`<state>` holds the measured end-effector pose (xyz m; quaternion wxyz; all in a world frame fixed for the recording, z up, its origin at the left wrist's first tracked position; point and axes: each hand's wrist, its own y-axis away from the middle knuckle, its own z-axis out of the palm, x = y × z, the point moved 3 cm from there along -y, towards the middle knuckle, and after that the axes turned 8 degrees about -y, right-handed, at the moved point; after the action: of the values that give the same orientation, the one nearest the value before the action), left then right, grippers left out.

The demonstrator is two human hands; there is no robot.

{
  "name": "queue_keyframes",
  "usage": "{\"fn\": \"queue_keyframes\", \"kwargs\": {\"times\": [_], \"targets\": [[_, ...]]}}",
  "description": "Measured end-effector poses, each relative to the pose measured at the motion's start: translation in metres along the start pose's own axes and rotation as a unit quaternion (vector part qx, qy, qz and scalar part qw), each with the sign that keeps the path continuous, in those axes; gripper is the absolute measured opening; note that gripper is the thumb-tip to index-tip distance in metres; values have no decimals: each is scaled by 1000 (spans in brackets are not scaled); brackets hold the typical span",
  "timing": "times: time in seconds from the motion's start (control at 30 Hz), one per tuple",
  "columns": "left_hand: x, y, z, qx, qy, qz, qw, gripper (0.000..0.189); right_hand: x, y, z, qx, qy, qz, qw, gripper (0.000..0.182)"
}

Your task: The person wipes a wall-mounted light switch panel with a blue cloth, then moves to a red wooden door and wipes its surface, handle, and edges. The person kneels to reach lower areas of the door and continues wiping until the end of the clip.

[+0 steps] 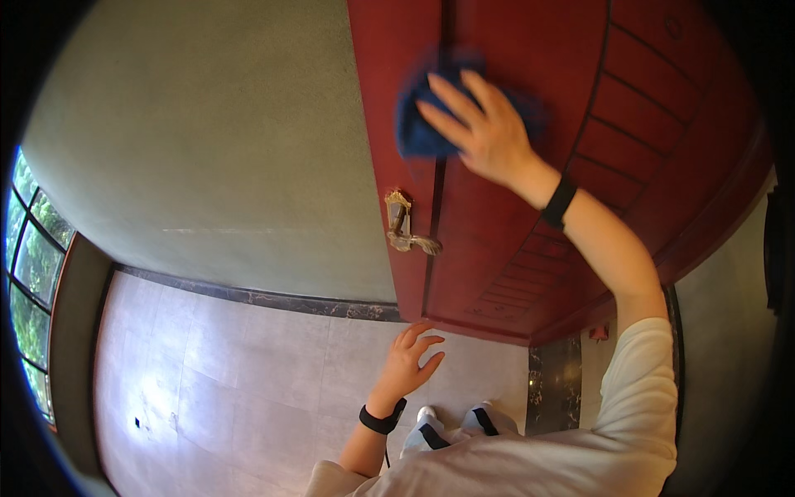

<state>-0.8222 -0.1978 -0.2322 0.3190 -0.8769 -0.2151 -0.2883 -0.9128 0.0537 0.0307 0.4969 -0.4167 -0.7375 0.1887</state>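
Observation:
A blue cloth (422, 127), slightly blurred, lies flat against the upper part of a red door (484, 248). Spread over it, my right hand (490, 133) presses the cloth to the door across a dark vertical groove. Below and left of the cloth is an ornate metal door handle (407, 230) with a lever. My left hand (411, 357) hangs lower down, in front of the floor and near the door's bottom edge, with its fingers apart and nothing in them. Each wrist wears a black band.
A grey-green wall (248, 136) adjoins the door on the left, with a dark marbled skirting (261, 297) at its foot. Pale floor tiles (261, 373) extend below. At the far left is a window (38, 261) with dark bars. A dark marbled threshold strip (554, 379) runs right of my feet.

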Motion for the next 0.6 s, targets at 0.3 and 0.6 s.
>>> {"fn": "queue_keyframes", "kwargs": {"times": [0.3,0.6], "targets": [[3,-12,0,16,1,7,1000,29,-1,-88,56,-41,107,1,993,59],[-10,28,-12,52,-9,-37,998,29,-118,46,146,-125,-50,-100,986,36]]}}
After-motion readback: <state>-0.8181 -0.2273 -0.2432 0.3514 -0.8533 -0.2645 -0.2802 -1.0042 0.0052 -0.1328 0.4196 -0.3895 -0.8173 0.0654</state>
